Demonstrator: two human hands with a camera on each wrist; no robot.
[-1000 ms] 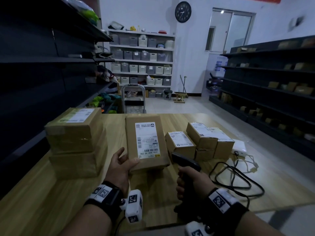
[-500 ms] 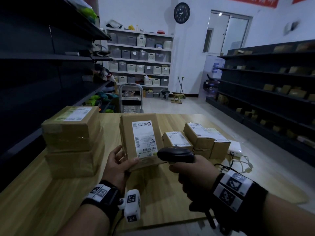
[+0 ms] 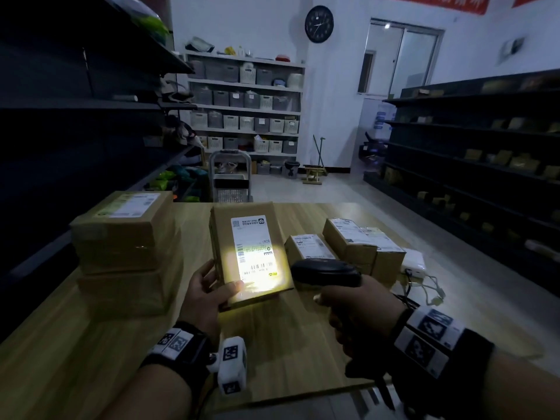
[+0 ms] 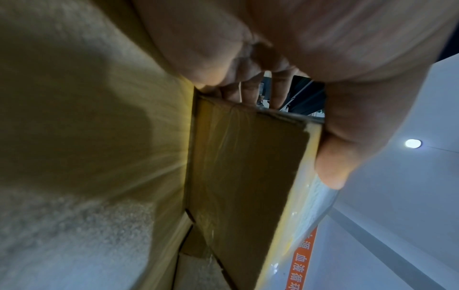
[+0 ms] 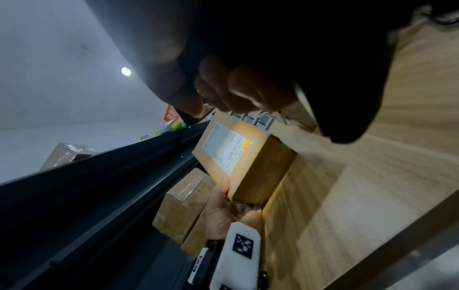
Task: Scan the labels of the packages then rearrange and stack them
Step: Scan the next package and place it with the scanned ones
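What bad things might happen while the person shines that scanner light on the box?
The left hand holds the tilted box only by its lower corner, so it might slip and drop onto the table. The thumb lies over the label's lower edge and may block the read. The scanner's glare washes out the label, so a rescan may be needed.

The wooden table (image 3: 288, 344) bears stacked cardboard boxes (image 3: 127, 253), smaller packages (image 3: 360, 244), and cables (image 3: 424, 286).

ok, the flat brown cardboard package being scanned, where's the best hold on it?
Take the flat brown cardboard package at its near bottom corner from the left, thumb on the face and fingers behind, as the left hand grips it. It is thin and tilted up, and this keeps the white label clear for the black handheld scanner.
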